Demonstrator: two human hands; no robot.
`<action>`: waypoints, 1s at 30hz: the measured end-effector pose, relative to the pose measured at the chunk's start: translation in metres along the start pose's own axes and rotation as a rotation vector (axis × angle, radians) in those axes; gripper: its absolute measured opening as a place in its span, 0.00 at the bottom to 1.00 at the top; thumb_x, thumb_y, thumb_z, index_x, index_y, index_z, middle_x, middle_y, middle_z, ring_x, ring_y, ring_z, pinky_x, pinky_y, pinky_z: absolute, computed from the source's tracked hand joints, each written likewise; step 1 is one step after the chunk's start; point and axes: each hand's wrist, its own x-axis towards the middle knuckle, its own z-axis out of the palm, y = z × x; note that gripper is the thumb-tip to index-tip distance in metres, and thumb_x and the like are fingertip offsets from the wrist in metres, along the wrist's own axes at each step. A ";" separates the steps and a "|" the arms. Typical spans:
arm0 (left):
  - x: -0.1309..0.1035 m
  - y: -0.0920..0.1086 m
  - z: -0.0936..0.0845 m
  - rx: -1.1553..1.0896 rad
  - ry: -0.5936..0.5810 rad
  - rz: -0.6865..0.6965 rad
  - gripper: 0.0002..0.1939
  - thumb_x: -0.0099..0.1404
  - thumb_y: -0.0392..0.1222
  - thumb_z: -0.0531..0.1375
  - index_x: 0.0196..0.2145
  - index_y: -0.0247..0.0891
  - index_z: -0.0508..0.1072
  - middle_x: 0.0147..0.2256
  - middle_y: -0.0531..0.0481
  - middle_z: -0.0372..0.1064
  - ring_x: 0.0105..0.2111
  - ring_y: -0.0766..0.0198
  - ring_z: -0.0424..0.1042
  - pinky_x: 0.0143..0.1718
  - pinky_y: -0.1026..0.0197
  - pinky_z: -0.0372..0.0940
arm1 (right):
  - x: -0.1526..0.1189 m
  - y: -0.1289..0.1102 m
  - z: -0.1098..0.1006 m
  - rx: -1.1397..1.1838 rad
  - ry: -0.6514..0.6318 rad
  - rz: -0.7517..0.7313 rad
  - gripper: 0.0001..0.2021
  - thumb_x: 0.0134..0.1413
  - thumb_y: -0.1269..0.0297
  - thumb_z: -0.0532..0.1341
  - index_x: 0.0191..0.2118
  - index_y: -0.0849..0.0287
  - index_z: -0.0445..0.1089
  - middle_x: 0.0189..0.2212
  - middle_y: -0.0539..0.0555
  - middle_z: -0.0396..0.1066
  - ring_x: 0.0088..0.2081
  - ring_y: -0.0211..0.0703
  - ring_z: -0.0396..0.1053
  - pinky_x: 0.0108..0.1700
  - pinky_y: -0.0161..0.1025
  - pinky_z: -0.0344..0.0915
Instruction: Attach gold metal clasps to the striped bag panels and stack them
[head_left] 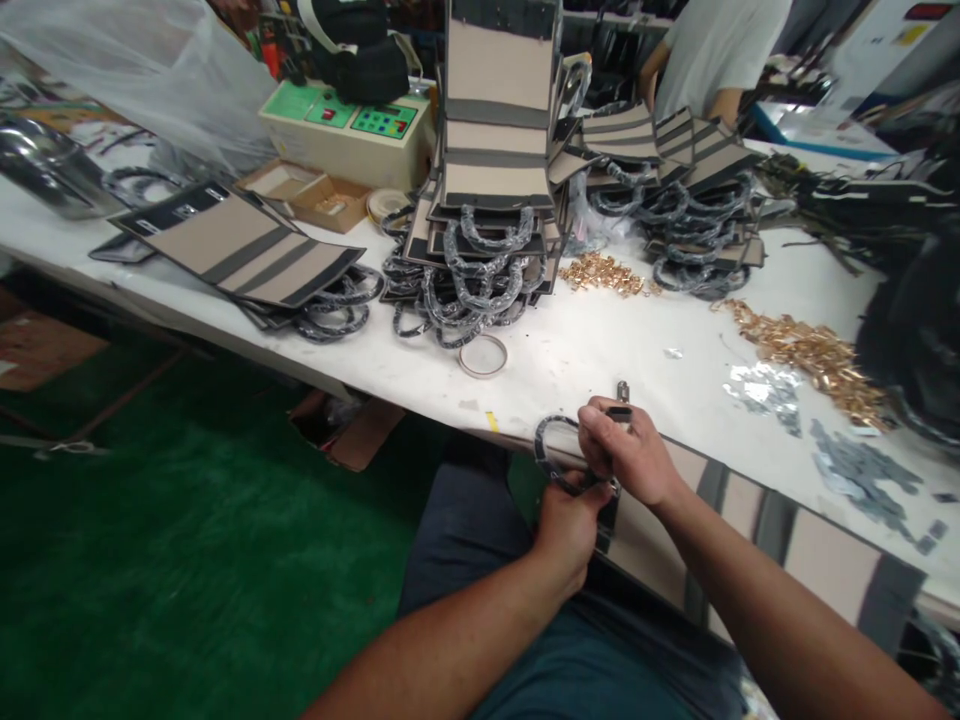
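Note:
A flat bag panel, beige with dark grey bands, lies across my lap and against the table edge. At its near end is a round bag handle wrapped in clear plastic. My left hand is closed on the panel's edge, beside the base of that handle. Just above it my right hand is a fist around a small tool with a metal end; its kind is not clear, and its lower part is hidden by my fingers. The two hands are close together.
Stacked bag panels with wrapped handles stand on the white table. Gold metal pieces, silver plates and a tape roll lie there too. Behind are a green-topped machine and another person.

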 end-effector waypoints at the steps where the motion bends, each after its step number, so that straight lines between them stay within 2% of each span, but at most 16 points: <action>1: 0.000 0.001 0.000 -0.007 -0.001 0.002 0.12 0.48 0.43 0.74 0.30 0.35 0.81 0.31 0.46 0.79 0.35 0.55 0.75 0.39 0.58 0.64 | 0.001 -0.002 0.000 -0.017 -0.012 0.003 0.28 0.64 0.39 0.62 0.23 0.55 0.61 0.16 0.46 0.60 0.19 0.37 0.57 0.22 0.37 0.53; 8: -0.001 0.003 0.002 -0.026 -0.009 -0.009 0.15 0.48 0.47 0.76 0.30 0.35 0.81 0.32 0.45 0.78 0.35 0.55 0.74 0.39 0.56 0.64 | 0.008 -0.011 -0.003 -0.151 -0.085 0.000 0.27 0.63 0.39 0.62 0.23 0.55 0.62 0.17 0.47 0.60 0.22 0.38 0.57 0.24 0.37 0.54; 12: 0.001 0.002 0.002 -0.016 -0.006 -0.015 0.14 0.49 0.45 0.75 0.30 0.34 0.82 0.32 0.45 0.79 0.35 0.56 0.74 0.40 0.57 0.63 | 0.009 -0.010 -0.006 -0.154 -0.087 0.005 0.27 0.63 0.39 0.62 0.23 0.55 0.62 0.18 0.47 0.60 0.22 0.38 0.57 0.25 0.38 0.53; 18: 0.000 0.005 0.004 -0.030 -0.024 -0.013 0.12 0.52 0.44 0.74 0.31 0.34 0.83 0.33 0.45 0.80 0.36 0.56 0.75 0.41 0.57 0.64 | 0.001 0.005 -0.018 -0.128 -0.103 0.008 0.25 0.64 0.43 0.63 0.23 0.56 0.63 0.18 0.47 0.61 0.21 0.38 0.57 0.24 0.38 0.53; 22: 0.001 0.002 0.002 -0.004 -0.024 -0.049 0.15 0.51 0.46 0.74 0.34 0.34 0.83 0.32 0.45 0.80 0.35 0.55 0.76 0.40 0.56 0.66 | -0.012 0.019 -0.027 0.079 0.027 -0.097 0.21 0.66 0.48 0.63 0.26 0.55 0.64 0.19 0.47 0.62 0.21 0.39 0.58 0.24 0.38 0.56; 26: 0.002 -0.001 0.000 0.015 -0.002 -0.094 0.15 0.52 0.49 0.72 0.32 0.35 0.80 0.29 0.47 0.77 0.28 0.60 0.73 0.32 0.59 0.64 | -0.026 0.008 -0.028 0.381 0.215 -0.319 0.17 0.66 0.55 0.65 0.27 0.54 0.64 0.18 0.45 0.59 0.21 0.40 0.59 0.24 0.39 0.59; 28: 0.002 -0.001 0.000 0.014 -0.005 -0.107 0.14 0.52 0.49 0.71 0.30 0.36 0.78 0.27 0.49 0.76 0.26 0.62 0.71 0.30 0.60 0.63 | -0.031 0.004 -0.022 0.405 0.243 -0.436 0.18 0.63 0.53 0.67 0.27 0.53 0.64 0.18 0.44 0.57 0.20 0.39 0.58 0.23 0.40 0.60; 30: 0.001 0.000 0.001 0.017 -0.007 -0.086 0.13 0.53 0.48 0.70 0.29 0.36 0.77 0.26 0.50 0.75 0.26 0.62 0.71 0.30 0.61 0.63 | -0.034 0.010 -0.016 0.349 0.272 -0.465 0.18 0.62 0.53 0.67 0.26 0.54 0.64 0.18 0.44 0.57 0.20 0.39 0.58 0.24 0.40 0.60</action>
